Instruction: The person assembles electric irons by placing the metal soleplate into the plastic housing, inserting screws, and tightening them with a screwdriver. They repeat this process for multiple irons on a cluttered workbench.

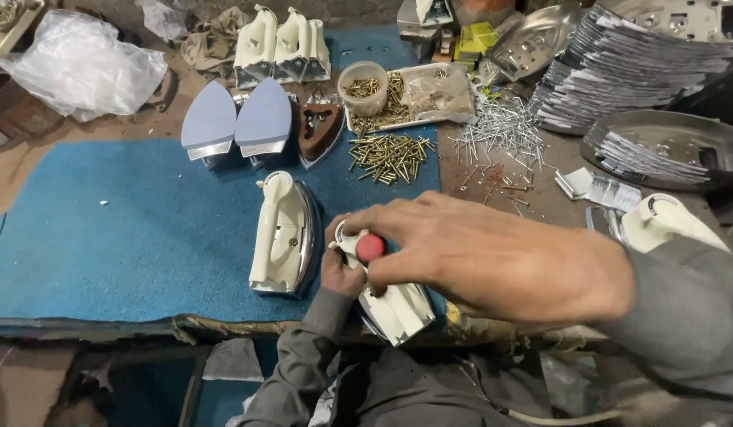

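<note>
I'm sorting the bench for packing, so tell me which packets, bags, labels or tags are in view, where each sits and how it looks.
Clear plastic bag: far left, crumpled, whitish.
Small clear packet: in the white tray beside brass screws, bulging.
Yellow-green cartons: top centre, small boxes.
Printed paper slips: right, by the nails, white and flat.

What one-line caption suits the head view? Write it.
Two hands grip a cream clothes iron with red knob over blue mat.

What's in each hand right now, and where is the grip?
The left hand grips the cream iron at its handle end. The right hand pinches the red knob on top of it with its fingertips.
</note>
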